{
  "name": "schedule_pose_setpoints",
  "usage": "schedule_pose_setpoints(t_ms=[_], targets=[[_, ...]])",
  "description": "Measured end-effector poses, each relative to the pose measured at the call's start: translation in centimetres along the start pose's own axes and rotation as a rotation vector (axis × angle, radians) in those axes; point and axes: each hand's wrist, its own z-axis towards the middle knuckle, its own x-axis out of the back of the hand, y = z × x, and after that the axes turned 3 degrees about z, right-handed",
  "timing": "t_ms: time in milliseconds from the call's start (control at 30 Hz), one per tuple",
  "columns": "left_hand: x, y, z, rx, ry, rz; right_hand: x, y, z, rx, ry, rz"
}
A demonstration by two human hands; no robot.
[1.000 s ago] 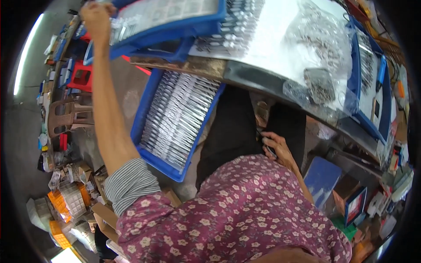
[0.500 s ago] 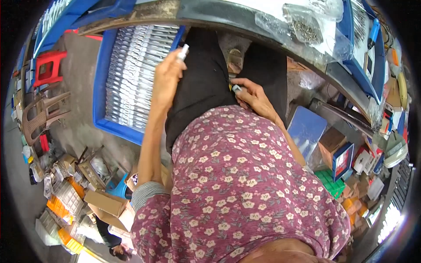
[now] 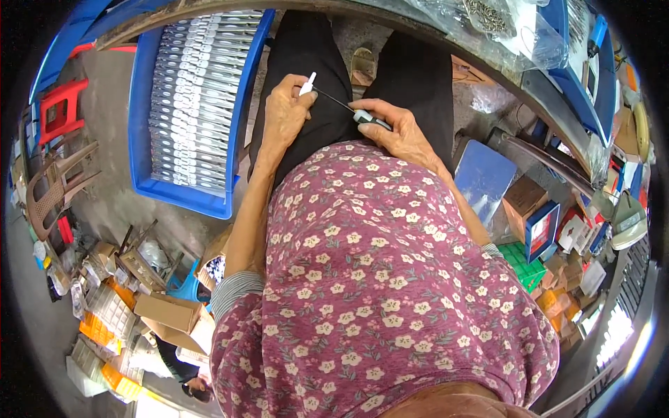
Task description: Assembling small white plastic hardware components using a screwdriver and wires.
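My left hand (image 3: 284,115) is closed around a small white plastic piece (image 3: 307,85), which juts up past the fingertips over my left thigh. A screwdriver (image 3: 371,120) with a grey and dark handle sits in my right hand (image 3: 403,136), gripped between thumb and fingers above my lap. Its thin dark shaft slants up and left to the white piece. Whether the tip touches or enters the piece is too small to tell.
Left of my legs stands a blue tray (image 3: 143,157) with rows of slim silver and white parts. The workbench edge (image 3: 481,63) curves across the front, bearing a plastic bag of small screws (image 3: 488,17). A red stool (image 3: 63,111) and a brown chair (image 3: 52,188) stand farther left.
My right hand has risen slightly and the screwdriver's shaft now shows, pointing at the white piece. My left hand has come lower and right, closer to it. The view has shifted.
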Motion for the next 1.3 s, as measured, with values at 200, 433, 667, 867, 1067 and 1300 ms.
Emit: schedule_pose_setpoints(t_ms=[200,433,667,867,1067,1300], targets=[[0.7,-1.0,0.0,-0.018,-0.065,-0.209,0.1,-0.5,-0.1,-0.045,-0.013,-0.043],[1.0,-0.7,-0.1,0.052,-0.152,-0.281,-0.3,-0.5,-0.1,0.008,0.029,-0.119],[0.6,-1.5,-0.2,-0.022,-0.189,-0.266,-0.4,-0.3,0.1,0.035,0.012,-0.151],[0.4,-1.6,-0.1,-0.04,-0.151,-0.199,-0.4,0.3,0.4,0.053,0.003,-0.191],[0.4,-1.6,-0.1,-0.049,-0.159,-0.181,-0.4,0.3,0.4,0.061,0.015,-0.23],[-0.2,-1.5,-0.2,-0.091,-0.118,-0.006,-0.3,-0.3,0.4,0.002,0.018,-0.164]])
